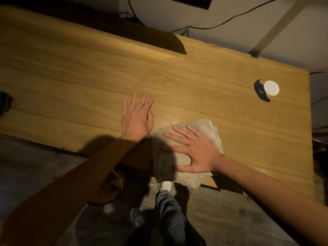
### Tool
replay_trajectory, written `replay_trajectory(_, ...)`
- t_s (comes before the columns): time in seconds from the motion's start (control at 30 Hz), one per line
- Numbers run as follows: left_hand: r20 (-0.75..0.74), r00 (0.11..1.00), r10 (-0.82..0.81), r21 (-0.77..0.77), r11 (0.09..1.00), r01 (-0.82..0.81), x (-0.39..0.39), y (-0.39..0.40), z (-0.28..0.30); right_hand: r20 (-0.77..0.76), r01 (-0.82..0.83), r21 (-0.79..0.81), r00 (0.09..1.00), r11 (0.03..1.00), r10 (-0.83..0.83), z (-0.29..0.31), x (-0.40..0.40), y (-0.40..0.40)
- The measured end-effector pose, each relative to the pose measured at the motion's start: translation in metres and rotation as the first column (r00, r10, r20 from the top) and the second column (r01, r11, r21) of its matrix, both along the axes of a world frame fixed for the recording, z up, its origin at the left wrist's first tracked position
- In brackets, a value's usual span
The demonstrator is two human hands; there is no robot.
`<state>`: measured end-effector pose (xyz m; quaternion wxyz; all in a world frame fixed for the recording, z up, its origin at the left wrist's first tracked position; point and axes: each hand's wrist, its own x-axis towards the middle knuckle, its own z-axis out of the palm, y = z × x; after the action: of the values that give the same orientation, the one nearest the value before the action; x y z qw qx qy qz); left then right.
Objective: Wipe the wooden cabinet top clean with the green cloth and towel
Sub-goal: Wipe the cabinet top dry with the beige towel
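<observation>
The right hand's fingers are lying straight and spread, pressing flat on the towel. The right hand is gripping nothing; it is only bearing down. The left hand's fingers are also extended and apart, hovering over or lightly touching bare wood just beside the towel; which of the two cannot be told. The left hand is holding nothing.

The towel is sitting at the near edge of the bench, with its near portion hanging over that edge toward the floor. A dark green shape is showing at the far left edge of the bench, well apart from both hands; it is probably the green cloth, though it is too dark and cropped to confirm.

Likely risks from this position:
- The towel is overhanging the edge. A stroke pulled toward the body could drag it off the bench, since only flat palm pressure is retaining it.
- A white disc with a dark object touching it is resting near the right end. A wide sweep to the right could push both off the end.
- Cables are running behind the bench along the wall; a stroke carried over the back edge could snag them.

No brand, label or writing is legible anywhere.
</observation>
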<state>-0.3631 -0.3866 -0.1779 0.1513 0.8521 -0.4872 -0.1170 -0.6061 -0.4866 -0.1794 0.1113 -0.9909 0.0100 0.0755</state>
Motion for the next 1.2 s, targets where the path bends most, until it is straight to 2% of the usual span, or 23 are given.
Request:
replay_trajectory(0.1,-0.080,0.996,0.035,-0.024,0.999,-0.037,-0.016,-0.012,0.002,-0.030,0.059,-0.019,0.998,0.998,-0.059,0.003,0.017,-0.035)
replay_trajectory(0.23,-0.114,0.971,0.209,0.008,0.978,-0.210,-0.034,-0.045,-0.003,-0.037,0.221,0.001,0.975,0.975,-0.221,0.008,0.044,-0.089)
replay_trajectory(0.33,0.017,0.962,0.274,0.086,0.958,-0.274,-0.043,-0.063,-0.014,-0.055,0.311,0.022,0.949,0.950,-0.310,0.012,0.066,-0.138)
replay_trajectory(0.4,0.101,0.957,0.272,0.033,0.960,-0.276,-0.047,-0.063,-0.021,-0.063,0.371,0.036,0.928,0.928,-0.368,0.014,0.081,-0.173)
replay_trajectory(0.47,0.137,0.956,0.260,-0.050,0.966,-0.256,-0.046,-0.062,-0.028,-0.061,0.435,0.033,0.900,0.900,-0.432,0.016,0.096,-0.211)
replay_trajectory(0.53,0.157,0.960,0.230,-0.066,0.973,-0.222,-0.042,-0.060,-0.033,-0.048,0.496,0.036,0.868,0.868,-0.494,0.014,0.108,-0.242)
replay_trajectory(0.73,0.166,0.953,0.255,-0.037,0.967,-0.253,-0.044,-0.064,-0.028,0.007,0.705,0.043,0.708,0.708,-0.706,0.013,0.126,-0.263)
replay_trajectory(0.97,0.169,0.946,0.277,0.016,0.959,-0.284,-0.046,-0.067,-0.024,-0.018,0.883,0.043,0.469,0.468,-0.883,0.009,0.103,-0.220)
replay_trajectory(1.03,0.134,0.951,0.277,0.041,0.958,-0.285,-0.044,-0.067,-0.022,-0.027,0.881,0.029,0.473,0.472,-0.881,0.008,0.085,-0.193)
replay_trajectory(1.2,0.087,0.969,0.230,0.076,0.968,-0.237,-0.047,-0.064,-0.012,-0.037,0.767,0.016,0.642,0.641,-0.766,0.011,0.021,-0.111)
